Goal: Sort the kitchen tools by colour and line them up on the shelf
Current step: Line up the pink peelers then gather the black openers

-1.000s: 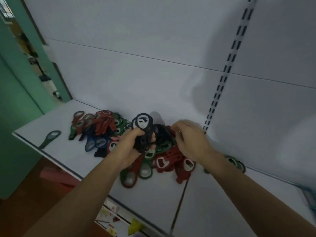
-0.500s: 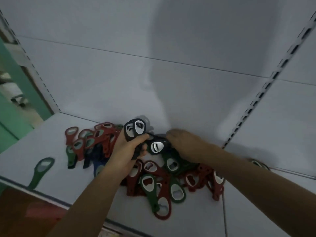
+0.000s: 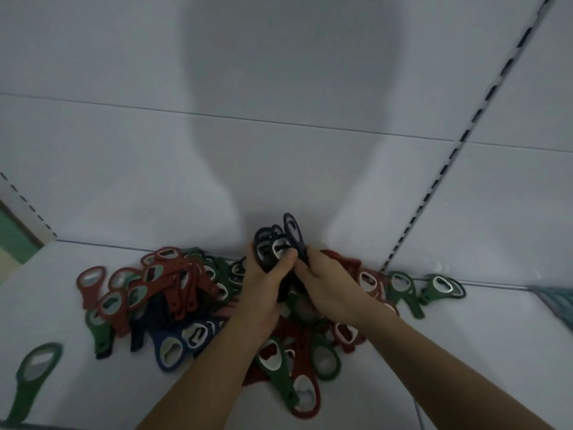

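A mixed pile of bottle openers point(image 3: 173, 293) in red, green, blue and black lies on the white shelf point(image 3: 62, 305). My left hand point(image 3: 263, 283) is shut on a bunch of black bottle openers point(image 3: 273, 243), held upright above the pile. My right hand point(image 3: 325, 283) presses one more black opener point(image 3: 294, 234) against that bunch from the right. The handles are hidden inside both fists. One green opener point(image 3: 34, 377) lies alone at the front left, and two green ones point(image 3: 440, 285) lie at the right near the back wall.
The white back wall point(image 3: 279, 119) rises right behind the pile, with a slotted upright point(image 3: 449, 156) on the right. The shelf's front edge runs along the bottom left. A teal object point(image 3: 555, 296) shows at the right edge.
My right hand has lifted a black opener from the pile and brought it up against the bunch in my left hand. The camera has tilted down and closer.
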